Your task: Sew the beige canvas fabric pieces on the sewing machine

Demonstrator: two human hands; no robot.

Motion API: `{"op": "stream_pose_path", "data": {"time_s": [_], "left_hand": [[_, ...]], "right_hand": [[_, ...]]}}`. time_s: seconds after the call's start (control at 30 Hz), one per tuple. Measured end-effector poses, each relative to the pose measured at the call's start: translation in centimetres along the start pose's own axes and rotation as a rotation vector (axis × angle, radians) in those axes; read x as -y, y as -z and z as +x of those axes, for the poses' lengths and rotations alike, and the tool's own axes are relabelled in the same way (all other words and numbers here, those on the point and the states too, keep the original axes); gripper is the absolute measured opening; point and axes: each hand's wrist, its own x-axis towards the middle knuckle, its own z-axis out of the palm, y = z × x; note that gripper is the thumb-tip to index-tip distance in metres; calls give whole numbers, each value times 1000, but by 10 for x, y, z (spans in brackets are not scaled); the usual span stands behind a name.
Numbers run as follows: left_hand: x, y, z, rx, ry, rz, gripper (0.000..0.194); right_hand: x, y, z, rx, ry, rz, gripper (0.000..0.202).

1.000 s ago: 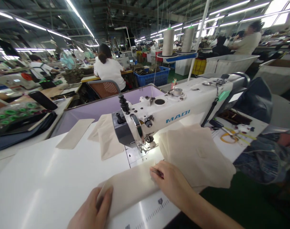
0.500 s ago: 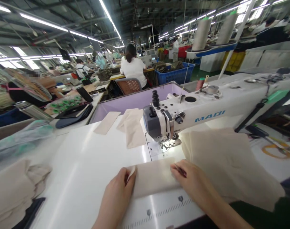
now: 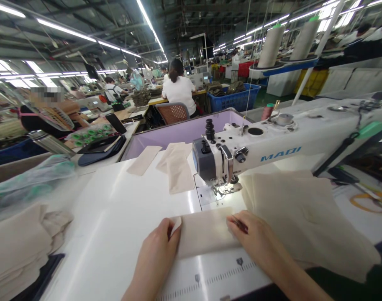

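Observation:
A beige fabric piece [image 3: 206,234] lies flat on the white sewing table, just in front of the presser foot [image 3: 226,190] of a sewing machine [image 3: 260,146]. My left hand [image 3: 162,246] pinches its left end, where a corner turns up between thumb and fingers. At the right end, my right hand [image 3: 252,232] is closed on the fabric edge. A small dark, thin object shows inside the right fingers, mostly hidden; I cannot make out its kind. Right of the needle area, a larger beige cloth [image 3: 303,213] is spread, partly behind my right forearm.
Loose beige pieces [image 3: 180,169] and a single strip [image 3: 144,160] lie left of the machine head. A stack of beige fabric [image 3: 18,251] sits at far left. Behind the table stands a purple bin [image 3: 165,136]. Thread cones [image 3: 271,46] rise at back right. A co-worker [image 3: 178,90] sits ahead.
The whole scene has shifted slightly rightward in view as the head turned a little. Both hands keep their hold on the fabric piece, which stays in about the same place.

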Motion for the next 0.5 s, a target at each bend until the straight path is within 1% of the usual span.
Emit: {"op": "stream_pose_path", "data": {"time_s": [0.1, 0.13, 0.17, 0.2, 0.23, 0.27, 0.3, 0.33, 0.37, 0.4, 0.43, 0.47, 0.5], "left_hand": [[-2, -3, -2, 19, 25, 103, 21], [-2, -4, -2, -3, 28, 150, 21], [-1, -6, -3, -56, 13, 199, 22], [1, -7, -3, -137, -36, 247, 22], [3, -8, -2, -223, -128, 293, 21], [5, -8, -1, -288, -268, 333, 22], [6, -7, 2, -309, -439, 370, 23], [7, -5, 4, -278, -607, 403, 26], [8, -3, 7, -206, -743, 431, 28], [7, -1, 11, -125, -823, 452, 29], [6, 0, 14, -63, -846, 466, 29], [4, 0, 17, -33, -824, 472, 28], [2, -2, 20, -34, -781, 469, 27]], "right_hand": [[3, 2, -1, 15, 29, -71, 27], [3, 4, -1, 21, 55, -101, 25], [3, 6, -2, 30, 88, -134, 22], [4, 9, -2, 43, 128, -170, 18], [3, 12, -2, 59, 174, -209, 15], [3, 15, -1, 81, 224, -248, 13], [2, 19, 0, 109, 278, -284, 15], [2, 22, 1, 138, 331, -314, 17], [2, 25, 3, 164, 377, -336, 19], [1, 27, 4, 186, 412, -353, 18], [1, 29, 6, 201, 431, -369, 17], [2, 29, 7, 207, 438, -385, 15], [2, 28, 7, 204, 438, -399, 14]]}}
